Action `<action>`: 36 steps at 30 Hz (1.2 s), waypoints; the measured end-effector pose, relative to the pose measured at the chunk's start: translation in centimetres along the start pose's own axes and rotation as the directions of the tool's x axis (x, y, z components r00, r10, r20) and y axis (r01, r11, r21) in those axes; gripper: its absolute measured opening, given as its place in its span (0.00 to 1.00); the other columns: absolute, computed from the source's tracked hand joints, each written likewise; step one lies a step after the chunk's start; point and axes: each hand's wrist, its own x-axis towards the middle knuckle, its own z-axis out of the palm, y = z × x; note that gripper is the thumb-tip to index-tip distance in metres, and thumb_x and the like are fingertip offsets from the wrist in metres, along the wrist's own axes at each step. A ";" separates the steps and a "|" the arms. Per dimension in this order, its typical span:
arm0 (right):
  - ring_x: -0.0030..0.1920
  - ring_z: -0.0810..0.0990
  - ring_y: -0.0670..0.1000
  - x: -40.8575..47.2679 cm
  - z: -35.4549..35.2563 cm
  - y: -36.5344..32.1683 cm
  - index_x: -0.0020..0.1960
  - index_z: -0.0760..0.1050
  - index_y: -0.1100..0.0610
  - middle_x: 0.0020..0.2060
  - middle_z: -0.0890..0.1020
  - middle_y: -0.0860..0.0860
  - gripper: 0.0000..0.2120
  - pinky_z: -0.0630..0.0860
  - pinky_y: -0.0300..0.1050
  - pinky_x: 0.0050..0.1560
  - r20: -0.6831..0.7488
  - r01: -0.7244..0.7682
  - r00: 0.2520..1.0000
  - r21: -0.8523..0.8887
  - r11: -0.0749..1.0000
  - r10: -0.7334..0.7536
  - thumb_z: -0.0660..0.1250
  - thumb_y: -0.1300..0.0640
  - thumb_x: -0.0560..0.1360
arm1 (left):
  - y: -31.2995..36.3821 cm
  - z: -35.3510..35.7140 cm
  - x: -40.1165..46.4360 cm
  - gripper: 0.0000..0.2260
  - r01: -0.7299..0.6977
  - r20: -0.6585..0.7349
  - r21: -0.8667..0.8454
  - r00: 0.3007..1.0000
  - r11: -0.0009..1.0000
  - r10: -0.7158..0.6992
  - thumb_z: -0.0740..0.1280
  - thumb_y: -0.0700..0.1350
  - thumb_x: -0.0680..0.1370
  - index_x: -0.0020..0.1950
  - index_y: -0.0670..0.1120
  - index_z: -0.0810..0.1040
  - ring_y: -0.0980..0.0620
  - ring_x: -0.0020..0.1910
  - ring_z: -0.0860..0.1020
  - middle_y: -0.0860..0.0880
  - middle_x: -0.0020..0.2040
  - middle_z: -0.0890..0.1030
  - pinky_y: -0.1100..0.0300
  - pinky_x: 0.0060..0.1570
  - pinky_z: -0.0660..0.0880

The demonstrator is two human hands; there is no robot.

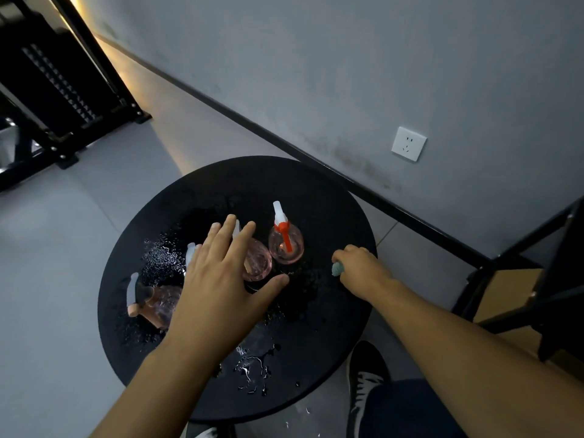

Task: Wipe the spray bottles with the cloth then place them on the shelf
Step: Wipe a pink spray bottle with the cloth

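Head view: my left grip [221, 273] hovers released over the middle spray bottle [257, 263] on the wet counter [331, 343], ready to lift it; my right grip [360, 267] clenches the cloth [337, 269] for wiping.

I see black round table [316, 311], wet sheen on top. Bottles – clear pink; upright one [286, 245] has red trigger, white nozzle. Cloth [337, 269] teal. Wall socket [408, 143] white – wall [347, 58] grey. Shoe [366, 377] black with white laces.

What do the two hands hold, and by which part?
Right hand grips the bunched cloth in its fist; left hand holds nothing.
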 end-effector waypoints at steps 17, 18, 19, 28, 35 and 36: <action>0.59 0.76 0.49 -7.5 -9.5 -10.3 0.66 0.79 0.49 0.60 0.78 0.46 0.18 0.77 0.47 0.59 -0.410 0.259 0.899 0.214 0.942 -0.154 0.69 0.61 0.77 | -6.2 -5.2 -4.9 0.43 0.139 -0.140 -0.068 0.979 0.988 -0.147 0.72 0.66 0.77 0.86 0.53 0.59 0.47 0.85 0.56 0.49 0.86 0.58 0.45 0.83 0.57; 0.58 0.77 0.49 -7.7 -9.6 -11.1 0.65 0.80 0.49 0.60 0.78 0.45 0.18 0.77 0.47 0.59 -0.422 0.277 0.891 0.214 0.937 -0.167 0.70 0.61 0.77 | -7.0 -5.5 -5.4 0.43 0.162 -0.140 -0.091 0.975 0.983 -0.174 0.72 0.66 0.77 0.86 0.53 0.59 0.47 0.84 0.60 0.49 0.86 0.61 0.46 0.82 0.61; 0.58 0.77 0.49 -7.9 -9.7 -12.0 0.64 0.80 0.49 0.59 0.79 0.45 0.18 0.77 0.46 0.58 -0.434 0.296 0.883 0.217 0.930 -0.180 0.70 0.61 0.77 | -7.8 -5.7 -5.9 0.43 0.188 -0.135 -0.113 0.970 0.976 -0.202 0.72 0.66 0.77 0.86 0.53 0.59 0.47 0.82 0.63 0.49 0.84 0.64 0.46 0.80 0.64; 0.53 0.76 0.42 -8.6 -9.9 -17.7 0.63 0.81 0.47 0.57 0.79 0.41 0.18 0.68 0.27 0.50 -0.448 0.391 0.853 0.208 0.897 -0.268 0.70 0.61 0.76 | -14.9 -5.8 -8.2 0.32 0.416 -0.023 -0.288 0.898 0.863 -0.440 0.69 0.52 0.81 0.84 0.51 0.63 0.45 0.75 0.72 0.45 0.78 0.71 0.53 0.71 0.68; 0.50 0.77 0.32 -7.3 -9.2 -19.7 0.60 0.82 0.45 0.54 0.79 0.39 0.18 0.68 0.20 0.45 -0.464 0.398 0.854 0.293 0.869 -0.234 0.73 0.62 0.74 | -18.8 -3.7 -6.6 0.23 0.520 0.091 -0.419 0.840 0.744 -0.535 0.60 0.43 0.84 0.80 0.49 0.70 0.50 0.61 0.77 0.47 0.71 0.79 0.57 0.59 0.70; 0.51 0.76 0.30 -6.9 -9.1 -19.8 0.60 0.82 0.45 0.53 0.79 0.39 0.18 0.68 0.19 0.44 -0.460 0.399 0.857 0.302 0.866 -0.234 0.73 0.63 0.74 | -19.4 -3.3 -6.2 0.23 0.536 0.114 -0.405 0.833 0.741 -0.541 0.59 0.42 0.84 0.80 0.49 0.70 0.50 0.60 0.77 0.46 0.72 0.79 0.59 0.58 0.69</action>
